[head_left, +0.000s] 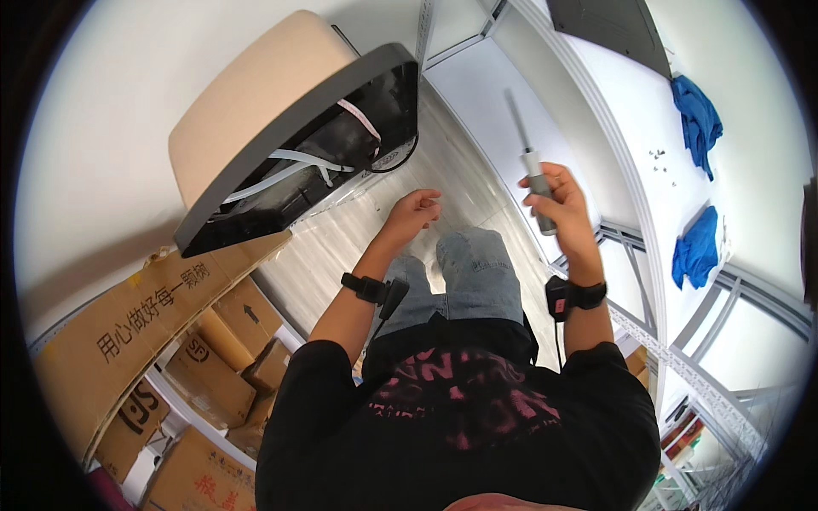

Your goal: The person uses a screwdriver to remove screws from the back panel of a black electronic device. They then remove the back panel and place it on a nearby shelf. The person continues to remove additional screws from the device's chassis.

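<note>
My right hand (560,203) is closed round the grey handle of a screwdriver (532,163), its long shaft pointing up and away from me. My left hand (414,211) hangs over the floor in front of my knees with its fingers curled inward; whatever may be in them is hidden. To the left of it stands a large appliance housing (264,85), a beige shell with a dark grey rim. Its black open side faces my left hand, which does not touch it. White hoses (285,175) and a black cable (407,162) show in and beside that opening.
A white bench (635,102) runs along my right, bearing a dark panel (613,30), several small screws (659,156) and two blue cloth-like pieces (699,123). Cardboard boxes (209,379) fill a shelf at the lower left, behind a cardboard strip (153,311). Wood-look floor (319,255) lies below.
</note>
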A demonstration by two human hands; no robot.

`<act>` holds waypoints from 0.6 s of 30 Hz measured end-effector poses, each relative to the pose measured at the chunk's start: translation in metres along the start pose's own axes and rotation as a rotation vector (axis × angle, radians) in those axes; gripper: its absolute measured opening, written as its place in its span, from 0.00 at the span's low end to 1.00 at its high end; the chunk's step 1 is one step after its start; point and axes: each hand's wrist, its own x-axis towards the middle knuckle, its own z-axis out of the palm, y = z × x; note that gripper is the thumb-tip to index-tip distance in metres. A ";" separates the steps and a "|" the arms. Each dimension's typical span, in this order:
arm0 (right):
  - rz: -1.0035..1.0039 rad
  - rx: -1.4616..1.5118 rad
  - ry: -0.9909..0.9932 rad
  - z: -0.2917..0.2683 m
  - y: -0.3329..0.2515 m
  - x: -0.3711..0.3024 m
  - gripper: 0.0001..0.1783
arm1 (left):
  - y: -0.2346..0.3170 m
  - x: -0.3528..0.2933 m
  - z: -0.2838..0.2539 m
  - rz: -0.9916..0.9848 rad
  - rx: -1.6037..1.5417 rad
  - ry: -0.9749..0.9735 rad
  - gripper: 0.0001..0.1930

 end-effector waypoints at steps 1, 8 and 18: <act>0.032 0.051 -0.005 0.011 0.019 0.002 0.26 | -0.010 0.001 -0.008 -0.008 -0.031 0.014 0.17; 0.002 0.103 -0.014 0.043 0.169 0.050 0.28 | -0.100 0.083 -0.059 0.125 -0.123 0.060 0.17; -0.325 -0.043 -0.068 0.037 0.320 0.101 0.31 | -0.141 0.189 -0.046 0.483 -0.314 0.016 0.19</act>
